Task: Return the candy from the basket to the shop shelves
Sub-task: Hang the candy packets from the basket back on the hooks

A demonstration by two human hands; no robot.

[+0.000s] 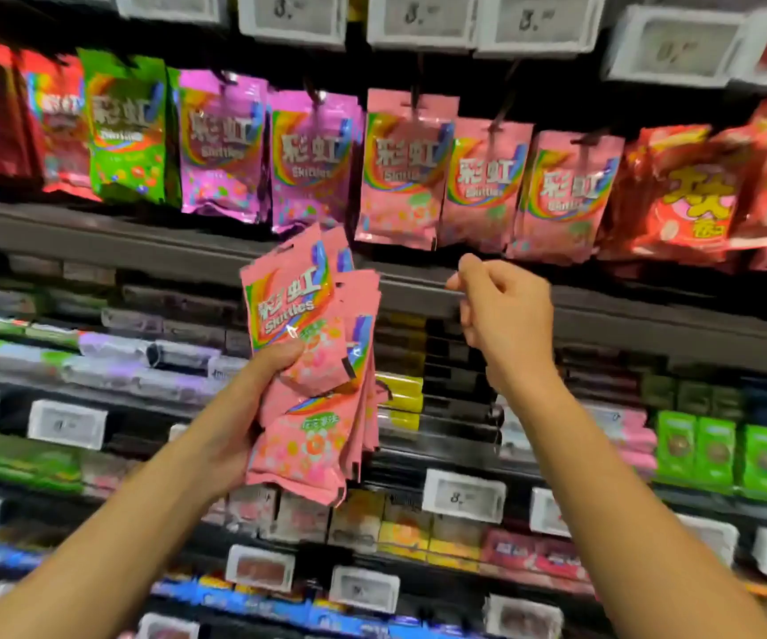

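Now left hand (238, 435) gripping pink candy packs (314, 375), right hand (506, 311) empty

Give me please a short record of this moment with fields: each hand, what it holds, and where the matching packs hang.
left hand: grips a bunch of pink candy packs
right hand: fingers curled, holds nothing, raised below the hanging row
matching packs: pink, hang on hooks above the right hand
left of them: purple packs, then a green pack
basket: not in view
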